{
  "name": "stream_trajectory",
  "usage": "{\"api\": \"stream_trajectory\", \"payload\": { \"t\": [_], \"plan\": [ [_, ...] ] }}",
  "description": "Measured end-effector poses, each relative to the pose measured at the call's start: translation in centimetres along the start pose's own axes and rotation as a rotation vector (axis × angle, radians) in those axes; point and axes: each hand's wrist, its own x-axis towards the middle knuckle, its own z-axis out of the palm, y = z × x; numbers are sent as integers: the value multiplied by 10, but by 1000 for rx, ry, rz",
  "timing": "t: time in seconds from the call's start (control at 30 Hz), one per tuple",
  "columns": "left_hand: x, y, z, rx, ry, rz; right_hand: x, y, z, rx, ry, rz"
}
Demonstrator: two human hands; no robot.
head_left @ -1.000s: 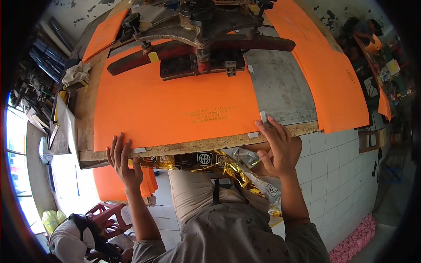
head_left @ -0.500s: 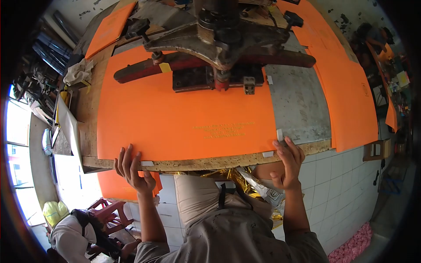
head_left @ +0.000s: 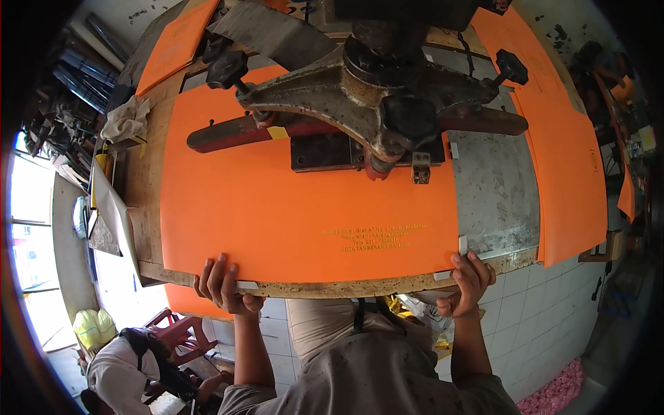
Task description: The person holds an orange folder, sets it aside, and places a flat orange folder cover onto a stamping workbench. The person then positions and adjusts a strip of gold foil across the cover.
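A large orange sheet [head_left: 277, 221] with lines of gold print lies on a wooden board [head_left: 332, 287], under a heavy metal press [head_left: 332, 104]. At the board's front left edge, my left hand [head_left: 227, 285] has its fingers on top beside a white tab [head_left: 247, 285], thumb below the rim. My right hand [head_left: 470, 282] is closed over the same edge at the sheet's front right corner, next to an upright white tab [head_left: 463, 245]. The press's dark block [head_left: 325, 153] hangs above the sheet's back part; whether it touches the paper is unclear.
More orange sheets lie at the right [head_left: 570, 180] and in a stack at the back left [head_left: 176, 45]. A grey metal plate [head_left: 494, 180] shows beside the sheet. Below left, another person [head_left: 128, 366] bends near a red stool [head_left: 183, 339]. Gold foil [head_left: 398, 306] hangs under the board.
The press and board appear lower and slightly farther right in view, the press looking larger. My hands stay at the board's front edge, their fingers drawn closer together.
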Motion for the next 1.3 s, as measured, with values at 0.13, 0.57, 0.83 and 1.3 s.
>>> {"api": "stream_trajectory", "payload": {
  "t": [0.13, 0.57, 0.83, 1.3],
  "plan": [
    [-2, 0, -2, 10, -14, -9, 2, -1, -3, 11, -12, 4],
    [-6, -1, 1, 28, 6, 2, -1, 0, -1, -6, 5, 8],
    [-6, -1, 2, 28, 13, 9, 0, 0, 2, -10, 14, 29],
    [-5, -1, 2, 40, 12, 17, 1, -3, 1, 5, 31, 55]
  ]
}}
